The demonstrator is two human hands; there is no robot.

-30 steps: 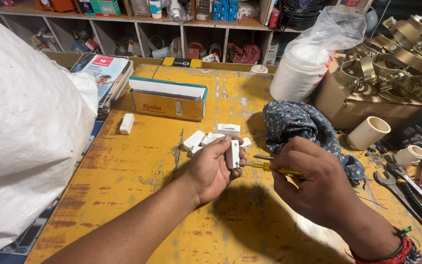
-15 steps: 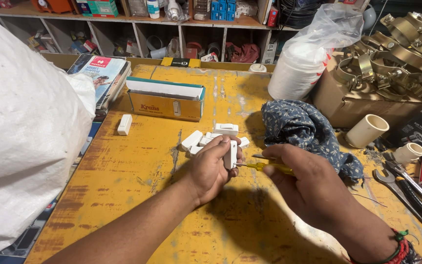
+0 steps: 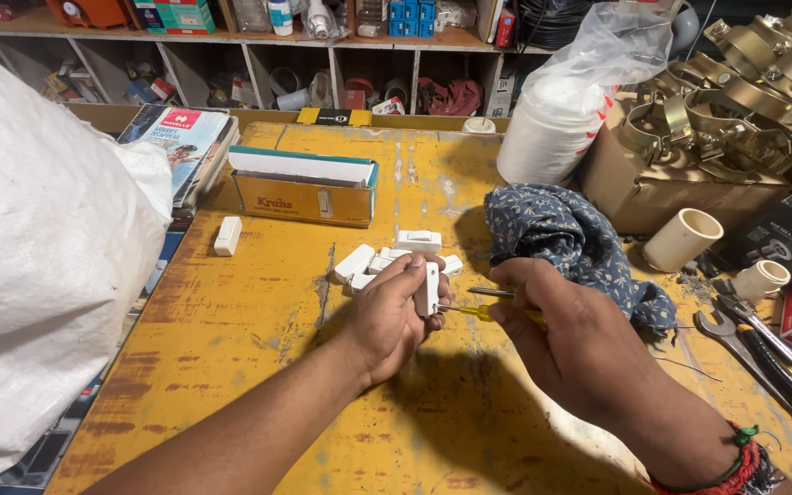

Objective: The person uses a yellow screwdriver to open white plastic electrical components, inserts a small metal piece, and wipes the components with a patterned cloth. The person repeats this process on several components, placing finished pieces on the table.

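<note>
Our left hand [image 3: 394,316] clamps the light, rigid switch [image 3: 427,289] by its sides; our right hand [image 3: 568,341] pinches the screwdriver [image 3: 480,312] beside it.

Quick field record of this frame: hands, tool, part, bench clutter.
left hand: left hand grips a small white switch, held upright off the table
right hand: right hand holds a yellow-handled screwdriver, tip at the switch
loose parts: cluster of white switches behind the left hand; single white switch apart, to the left
box: open yellow and teal carton
cloth: blue patterned cloth beside the right hand
surface: worn yellow table
left edge: white sack
</note>
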